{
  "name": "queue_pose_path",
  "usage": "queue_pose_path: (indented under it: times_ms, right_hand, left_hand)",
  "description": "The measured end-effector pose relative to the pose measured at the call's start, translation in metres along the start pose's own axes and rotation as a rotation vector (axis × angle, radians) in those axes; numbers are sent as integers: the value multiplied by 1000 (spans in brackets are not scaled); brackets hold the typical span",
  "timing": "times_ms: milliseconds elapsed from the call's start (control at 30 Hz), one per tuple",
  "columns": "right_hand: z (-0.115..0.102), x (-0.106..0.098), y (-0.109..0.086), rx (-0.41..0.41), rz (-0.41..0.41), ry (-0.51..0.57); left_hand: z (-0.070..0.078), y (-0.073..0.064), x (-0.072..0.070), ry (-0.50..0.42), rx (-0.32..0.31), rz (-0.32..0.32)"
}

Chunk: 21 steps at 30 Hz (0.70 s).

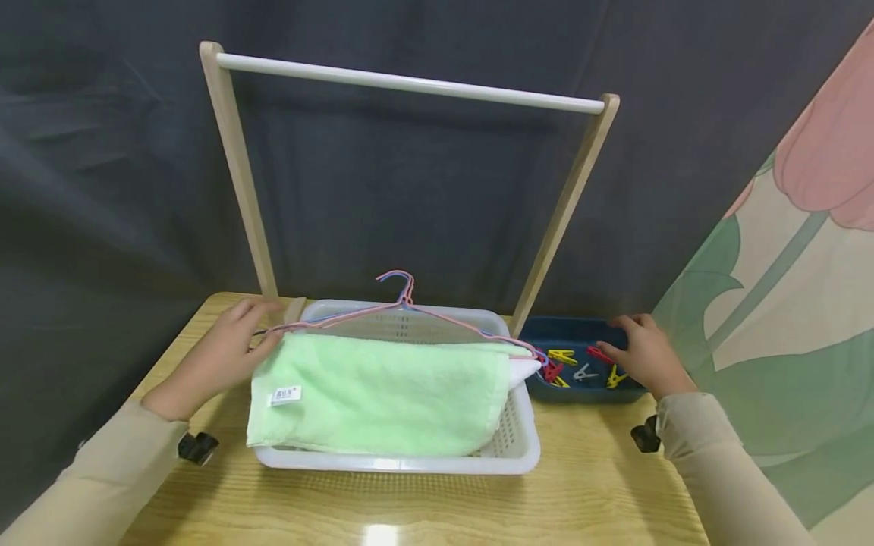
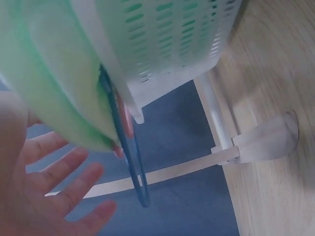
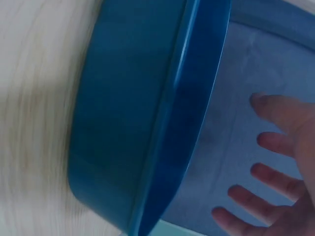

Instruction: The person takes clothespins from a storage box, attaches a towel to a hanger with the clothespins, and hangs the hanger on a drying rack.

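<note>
In the head view, a light green towel [image 1: 396,394] with a white label lies over the white basket [image 1: 396,463]. A pink hanger [image 1: 341,315] and a blue hanger [image 2: 129,152] lie together along the towel's far edge, hooks upward. My left hand [image 1: 228,347] is by the hangers' left end; in the left wrist view its fingers are spread, with nothing held. My right hand [image 1: 649,355] hovers over the right end of a dark blue bin [image 1: 580,395], fingers apart and holding nothing. Yellow [image 1: 561,355], red and grey clothespins lie in that bin.
A wooden rack with a white bar [image 1: 410,82] stands behind the basket, its posts [image 1: 239,167] on either side. White cloth [image 1: 522,368] shows under the towel's right end. Dark curtain hangs behind the wooden table [image 1: 437,508]; flowered fabric [image 1: 785,341] is at right.
</note>
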State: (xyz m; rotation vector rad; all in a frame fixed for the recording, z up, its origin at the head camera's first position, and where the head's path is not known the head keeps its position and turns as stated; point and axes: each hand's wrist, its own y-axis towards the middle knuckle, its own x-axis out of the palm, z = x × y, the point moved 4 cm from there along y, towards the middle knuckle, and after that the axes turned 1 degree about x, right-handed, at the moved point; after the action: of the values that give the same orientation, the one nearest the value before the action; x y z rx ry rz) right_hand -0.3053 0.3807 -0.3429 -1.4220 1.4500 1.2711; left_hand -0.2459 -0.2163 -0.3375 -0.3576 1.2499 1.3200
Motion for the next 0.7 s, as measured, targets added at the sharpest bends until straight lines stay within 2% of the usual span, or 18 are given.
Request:
queue_pose_path:
  times_ms: [200, 367, 567, 700]
  right_hand:
    - [-16, 15, 4, -80, -10, 1]
    - [-25, 29, 9, -99, -46, 38]
    - [-27, 46, 15, -58, -109, 88]
    - [-27, 54, 20, 4, -151, 114]
  left_hand:
    - [0, 4, 7, -11, 6, -52]
    - [-1, 10, 9, -7, 0, -68]
    - [0, 15, 14, 22, 12, -93]
    - [1, 18, 17, 49, 0, -102]
